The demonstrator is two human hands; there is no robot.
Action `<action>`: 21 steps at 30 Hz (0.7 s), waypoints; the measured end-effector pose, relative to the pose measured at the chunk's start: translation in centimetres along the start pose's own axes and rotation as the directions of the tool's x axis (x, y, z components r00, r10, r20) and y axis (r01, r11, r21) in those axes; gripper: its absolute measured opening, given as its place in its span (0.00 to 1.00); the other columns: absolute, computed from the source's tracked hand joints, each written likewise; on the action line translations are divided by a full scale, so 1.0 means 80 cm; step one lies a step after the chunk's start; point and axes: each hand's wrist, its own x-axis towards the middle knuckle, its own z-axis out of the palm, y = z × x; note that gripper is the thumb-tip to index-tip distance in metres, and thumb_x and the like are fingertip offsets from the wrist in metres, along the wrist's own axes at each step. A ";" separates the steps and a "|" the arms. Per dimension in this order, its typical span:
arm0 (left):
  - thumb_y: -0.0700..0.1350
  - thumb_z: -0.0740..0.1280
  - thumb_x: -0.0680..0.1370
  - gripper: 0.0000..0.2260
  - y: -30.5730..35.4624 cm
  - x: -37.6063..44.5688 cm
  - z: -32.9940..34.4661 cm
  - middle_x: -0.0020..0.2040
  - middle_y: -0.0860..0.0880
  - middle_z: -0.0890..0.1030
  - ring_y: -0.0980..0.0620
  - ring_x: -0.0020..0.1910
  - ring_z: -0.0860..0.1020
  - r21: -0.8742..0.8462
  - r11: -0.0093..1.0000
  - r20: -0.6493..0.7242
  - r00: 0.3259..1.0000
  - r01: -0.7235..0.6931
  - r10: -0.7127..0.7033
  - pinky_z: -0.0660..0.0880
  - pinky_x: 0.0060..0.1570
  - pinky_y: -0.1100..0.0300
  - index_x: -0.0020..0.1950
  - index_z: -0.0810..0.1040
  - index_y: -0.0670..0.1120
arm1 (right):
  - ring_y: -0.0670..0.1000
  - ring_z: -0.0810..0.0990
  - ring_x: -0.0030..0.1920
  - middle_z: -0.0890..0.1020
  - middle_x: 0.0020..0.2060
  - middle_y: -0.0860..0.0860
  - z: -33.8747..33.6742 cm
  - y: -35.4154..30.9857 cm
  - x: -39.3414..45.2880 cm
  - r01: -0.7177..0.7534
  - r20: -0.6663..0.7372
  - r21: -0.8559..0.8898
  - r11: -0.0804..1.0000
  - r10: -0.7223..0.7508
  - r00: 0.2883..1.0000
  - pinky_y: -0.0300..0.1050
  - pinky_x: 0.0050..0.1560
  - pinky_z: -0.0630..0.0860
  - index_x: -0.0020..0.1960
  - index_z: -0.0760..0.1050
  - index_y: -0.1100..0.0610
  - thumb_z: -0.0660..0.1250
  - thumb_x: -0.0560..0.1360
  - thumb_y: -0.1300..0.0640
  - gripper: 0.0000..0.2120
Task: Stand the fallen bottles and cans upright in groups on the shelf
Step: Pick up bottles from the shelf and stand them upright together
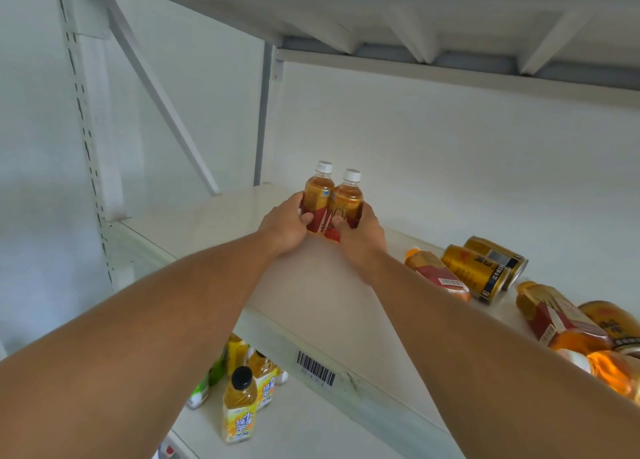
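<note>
While several drinks lie toppled along the shelf [311,285], a person presses two tea bottles together upright toward its back left corner. The left hand [285,224] wraps the left bottle [317,195] and the right hand [360,231] wraps the right bottle [346,200], fingers closed around the red labels, white caps up, the two bottles touching side by side. To the right of this pair, well apart from it, a fallen bottle [434,271] lies on its side just beside two gold cans [474,271], also on their sides. Farther right of the pair, near the shelf's front edge, more fallen bottles [561,316] and another can [614,323] lie in a heap. Below the shelf, yellow-labelled bottles [240,405] stand on a lower level. The step in hand appears to be seating the first group of bottles. The next move likely calls for letting go without tipping them, then reaching right for the nearest fallen bottle, which may roll against the cans when lifted.
</note>
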 end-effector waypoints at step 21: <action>0.46 0.68 0.82 0.41 0.015 -0.036 -0.025 0.87 0.45 0.52 0.42 0.85 0.54 -0.021 0.999 0.006 1.000 0.028 -0.027 0.58 0.82 0.43 0.88 0.48 0.50 | 0.55 0.66 0.79 0.58 0.83 0.50 -0.023 -0.019 -0.034 0.033 -0.014 -0.104 0.994 -0.034 0.999 0.48 0.64 0.70 0.87 0.49 0.49 0.69 0.77 0.42 0.46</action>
